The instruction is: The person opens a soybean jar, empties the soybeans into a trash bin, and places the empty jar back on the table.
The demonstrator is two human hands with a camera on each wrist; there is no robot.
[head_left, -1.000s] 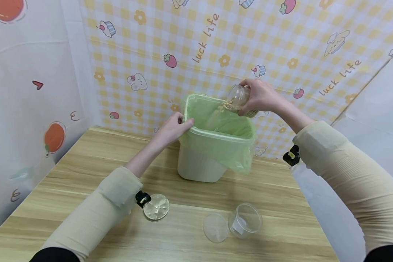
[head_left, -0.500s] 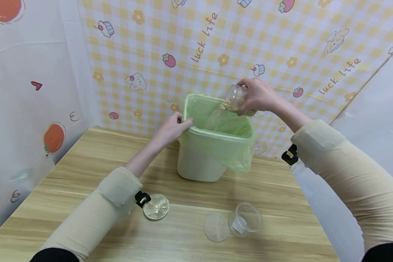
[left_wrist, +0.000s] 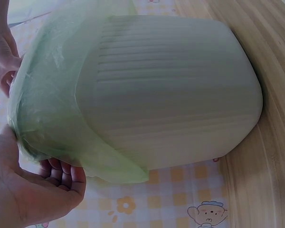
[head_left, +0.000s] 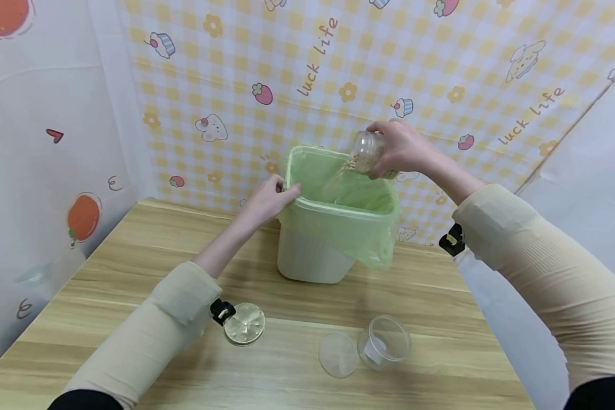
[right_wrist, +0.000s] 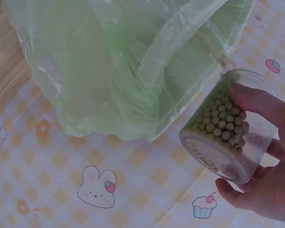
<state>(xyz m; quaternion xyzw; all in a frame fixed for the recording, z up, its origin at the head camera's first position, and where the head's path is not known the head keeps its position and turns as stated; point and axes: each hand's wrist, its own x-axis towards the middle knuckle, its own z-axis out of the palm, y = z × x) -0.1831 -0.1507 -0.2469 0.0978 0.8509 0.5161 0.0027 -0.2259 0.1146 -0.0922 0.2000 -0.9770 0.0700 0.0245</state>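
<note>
jar (head_left: 367,151) of small beans tilted over the bin's rear right corner | right hand (head_left: 400,149) curled around jar | left hand (head_left: 266,199) pinches green liner (head_left: 338,219) at rim of bin (head_left: 312,259) | two lids, empty jar nearer on table (head_left: 107,273)

1. The right hand (head_left: 402,149) has moved the jar (head_left: 366,152) a little up and to the left, so its mouth now reaches further over the opening of the bin (head_left: 338,216).
2. The beans (head_left: 349,165) at the mouth of the jar are fewer than one second ago; only a small cluster is at the rim now.
3. The left hand (head_left: 269,200) has shifted slightly up along the bin's left rim, where it grips the bag (head_left: 359,239).
</note>
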